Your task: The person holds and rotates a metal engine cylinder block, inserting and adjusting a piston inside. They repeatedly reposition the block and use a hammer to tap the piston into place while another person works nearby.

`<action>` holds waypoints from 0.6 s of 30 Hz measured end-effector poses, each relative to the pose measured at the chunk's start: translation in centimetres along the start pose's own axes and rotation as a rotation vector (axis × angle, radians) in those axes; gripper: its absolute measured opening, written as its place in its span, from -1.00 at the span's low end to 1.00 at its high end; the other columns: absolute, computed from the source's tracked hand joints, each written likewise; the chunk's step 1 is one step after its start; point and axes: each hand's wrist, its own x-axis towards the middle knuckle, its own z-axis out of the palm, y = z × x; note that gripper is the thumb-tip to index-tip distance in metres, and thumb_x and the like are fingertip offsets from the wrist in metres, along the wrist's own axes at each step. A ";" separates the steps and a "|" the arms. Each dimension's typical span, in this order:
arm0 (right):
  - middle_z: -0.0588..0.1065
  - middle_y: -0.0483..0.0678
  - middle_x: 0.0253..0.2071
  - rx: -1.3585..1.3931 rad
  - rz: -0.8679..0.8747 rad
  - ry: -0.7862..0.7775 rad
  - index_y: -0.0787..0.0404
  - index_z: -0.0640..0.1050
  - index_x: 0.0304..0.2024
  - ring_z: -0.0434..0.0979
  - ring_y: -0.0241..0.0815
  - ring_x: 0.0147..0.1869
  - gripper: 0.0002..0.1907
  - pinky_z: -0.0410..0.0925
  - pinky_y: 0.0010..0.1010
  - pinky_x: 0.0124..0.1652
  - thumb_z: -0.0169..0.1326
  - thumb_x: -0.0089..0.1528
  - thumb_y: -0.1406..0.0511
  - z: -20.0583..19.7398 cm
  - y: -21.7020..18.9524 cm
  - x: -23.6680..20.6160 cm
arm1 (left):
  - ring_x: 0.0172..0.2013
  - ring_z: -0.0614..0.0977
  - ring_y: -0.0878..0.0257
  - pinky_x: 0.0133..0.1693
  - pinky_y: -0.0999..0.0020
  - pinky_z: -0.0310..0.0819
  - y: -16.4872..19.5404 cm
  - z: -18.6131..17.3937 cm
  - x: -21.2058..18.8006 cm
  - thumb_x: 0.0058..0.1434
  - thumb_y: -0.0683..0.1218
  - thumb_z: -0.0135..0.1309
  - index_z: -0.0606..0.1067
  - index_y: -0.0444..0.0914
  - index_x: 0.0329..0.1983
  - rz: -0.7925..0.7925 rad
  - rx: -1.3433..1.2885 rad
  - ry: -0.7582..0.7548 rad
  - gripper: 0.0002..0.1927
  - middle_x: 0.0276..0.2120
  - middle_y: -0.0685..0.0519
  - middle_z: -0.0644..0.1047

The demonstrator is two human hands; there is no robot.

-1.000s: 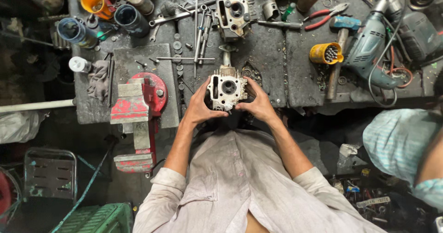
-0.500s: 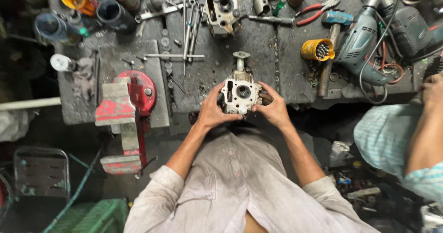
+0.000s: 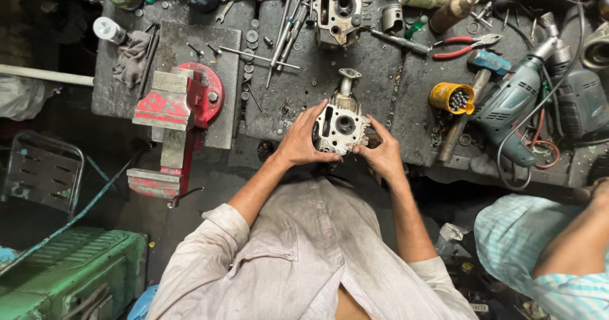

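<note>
**Both hands hold a metal engine part at the bench edge**

Since half a second ago the engine part and the two hands around it have stayed at the near edge of the bench, with the grip much the same; the other person's forearm at the right has dropped lower and further out toward the corner of the view.

Head view: the left hand wraps the left side of the grey cast engine part, fingers curled over its top edge and thumb beneath. The right hand clasps the right side, fingertips pressed against the casting. So both hands are closed on the part, which sits between them over the near edge of the dark workbench, its round bore facing up and a short flanged pipe pointing away from the person.

Farther back on the bench lies a second, similar engine part. To the left, a red bench vise is fixed at the bench edge, with loose washers and long rods between it and the held part. To the right stand a yellow cup of small metal pieces, red-handled pliers and a blue-grey power drill. At the lower right, another person's forearm in a pale striped sleeve is well apart from the hands.
</note>
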 end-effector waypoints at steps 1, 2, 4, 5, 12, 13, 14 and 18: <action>0.57 0.08 0.13 -0.037 -0.051 -0.004 0.21 0.36 0.39 0.58 -0.24 0.10 -0.06 0.45 -0.40 0.06 0.47 -0.02 0.38 -0.2 -0.1 0.0 | 0.24 0.44 -0.15 0.24 0.00 0.35 0.1 0.0 0.0 -0.26 0.35 0.50 0.07 -0.25 0.53 -0.006 0.011 -0.012 0.38 0.30 -0.22 0.37; 0.56 0.07 0.16 -0.055 -0.077 -0.002 0.22 0.37 0.38 0.58 -0.23 0.08 -0.06 0.45 -0.39 0.04 0.47 -0.03 0.38 -0.4 -0.2 0.0 | 0.23 0.45 -0.14 0.24 0.00 0.35 0.3 0.0 0.1 -0.25 0.35 0.50 0.08 -0.23 0.53 -0.011 0.021 -0.025 0.36 0.30 -0.20 0.38; 0.53 0.07 0.21 -0.092 -0.136 0.006 0.24 0.39 0.37 0.59 -0.23 0.02 -0.05 0.46 -0.38 -0.01 0.46 -0.06 0.38 -0.6 -0.3 0.1 | 0.22 0.46 -0.14 0.23 0.01 0.36 0.6 0.0 0.2 -0.25 0.34 0.49 0.09 -0.22 0.52 0.009 0.034 -0.013 0.35 0.29 -0.19 0.39; 0.52 0.05 0.22 -0.091 -0.102 0.005 0.22 0.39 0.37 0.60 -0.24 -0.03 -0.05 0.47 -0.39 -0.06 0.46 -0.06 0.37 -0.7 -0.3 0.1 | 0.22 0.46 -0.14 0.23 0.01 0.37 0.7 0.1 0.2 -0.25 0.34 0.49 0.10 -0.22 0.52 0.018 0.042 -0.006 0.34 0.29 -0.18 0.40; 0.52 0.02 0.26 -0.069 0.003 -0.032 0.17 0.39 0.36 0.62 -0.25 -0.27 -0.03 0.49 -0.39 -0.24 0.47 -0.10 0.29 -1.7 -0.3 0.0 | 0.22 0.47 -0.15 0.25 0.01 0.36 1.0 1.8 -0.5 -0.26 0.28 0.48 0.15 -0.21 0.51 -0.005 0.055 0.086 0.29 0.28 -0.16 0.42; 0.53 0.02 0.25 -0.089 0.021 -0.048 0.17 0.40 0.35 0.61 -0.22 -0.31 -0.02 0.49 -0.38 -0.26 0.47 -0.12 0.25 -1.9 -0.2 0.1 | 0.22 0.47 -0.15 0.26 0.00 0.35 1.0 2.1 -0.6 -0.26 0.28 0.48 0.15 -0.22 0.51 0.004 0.054 0.106 0.30 0.28 -0.16 0.42; 0.54 0.04 0.22 -0.172 0.026 -0.057 0.15 0.41 0.36 0.62 -0.20 -0.31 0.01 0.48 -0.35 -0.23 0.49 -0.13 0.20 -2.1 -0.1 0.2 | 0.22 0.47 -0.16 0.27 -0.01 0.33 1.0 2.3 -0.7 -0.26 0.28 0.49 0.14 -0.24 0.51 0.013 0.055 0.125 0.30 0.29 -0.17 0.41; 0.53 0.17 0.21 -0.373 -0.211 -0.042 0.23 0.43 0.35 0.60 -0.02 0.01 0.07 0.44 -0.22 -0.02 0.56 -0.13 0.03 -2.8 0.3 0.9 | 0.25 0.45 -0.17 0.28 -0.02 0.29 0.6 2.8 -1.0 -0.26 0.29 0.48 0.15 -0.26 0.50 0.041 0.062 0.146 0.30 0.32 -0.21 0.40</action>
